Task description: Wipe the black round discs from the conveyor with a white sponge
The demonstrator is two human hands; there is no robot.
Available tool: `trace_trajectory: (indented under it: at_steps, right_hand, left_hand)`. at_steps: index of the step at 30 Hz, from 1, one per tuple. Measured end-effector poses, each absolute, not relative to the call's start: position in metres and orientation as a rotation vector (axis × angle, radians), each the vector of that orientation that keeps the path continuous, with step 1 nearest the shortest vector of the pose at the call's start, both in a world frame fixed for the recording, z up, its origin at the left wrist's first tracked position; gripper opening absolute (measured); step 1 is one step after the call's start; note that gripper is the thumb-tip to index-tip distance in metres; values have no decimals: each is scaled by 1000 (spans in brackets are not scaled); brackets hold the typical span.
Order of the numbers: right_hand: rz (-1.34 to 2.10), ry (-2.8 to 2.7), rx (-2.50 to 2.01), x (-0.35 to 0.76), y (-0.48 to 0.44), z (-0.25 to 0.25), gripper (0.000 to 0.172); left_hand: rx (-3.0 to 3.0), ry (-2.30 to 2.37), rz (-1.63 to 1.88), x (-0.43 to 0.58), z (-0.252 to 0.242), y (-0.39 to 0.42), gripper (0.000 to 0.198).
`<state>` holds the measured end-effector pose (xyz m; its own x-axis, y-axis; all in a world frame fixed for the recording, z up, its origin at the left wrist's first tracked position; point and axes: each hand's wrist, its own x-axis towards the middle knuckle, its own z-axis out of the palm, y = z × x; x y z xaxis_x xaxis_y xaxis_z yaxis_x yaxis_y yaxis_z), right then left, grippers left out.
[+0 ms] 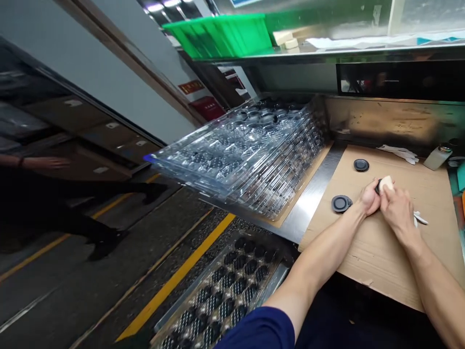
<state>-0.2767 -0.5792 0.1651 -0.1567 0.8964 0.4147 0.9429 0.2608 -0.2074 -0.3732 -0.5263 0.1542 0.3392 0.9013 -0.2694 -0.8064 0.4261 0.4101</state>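
Note:
Over the cardboard sheet (pixel 385 261), my left hand (pixel 370 198) is closed around a small dark round part (pixel 379 186), mostly hidden by the fingers. My right hand (pixel 397 208) pinches a cream-white pad (pixel 386 182), pressed against that part. Two black round lids with ring-shaped ridges lie left of my hands: one lid (pixel 341 204) close to my left wrist, the other lid (pixel 361 165) farther back. Small white pieces (pixel 420 218) rest just right of my right hand.
Stacked clear plastic trays (pixel 232 145) stand at the left of the bench. Below, another tray (pixel 221 291) holds several black round parts. White gloves (pixel 399 153) and a small bottle (pixel 438 157) sit at the back. A green bin (pixel 225 36) is on the shelf. A person (pixel 54 194) walks at left.

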Motion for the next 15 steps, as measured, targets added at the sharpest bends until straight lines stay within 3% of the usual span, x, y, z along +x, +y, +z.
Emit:
trace_trajectory:
  at_steps: [7,12,15]
  right_hand:
    - [-95,-2022,-1665,-264,-571,159,40]
    - [201,-1767,-1592,-236,-561,162,57]
    - [413,-1790,-1613,-242,-569,167,48]
  left_hand:
    - [266,470,1108,-380,152,-529,36]
    - [289,452,1135,-376,149,-532,35]
    - [314,465,1138,-371,149,-534,34]
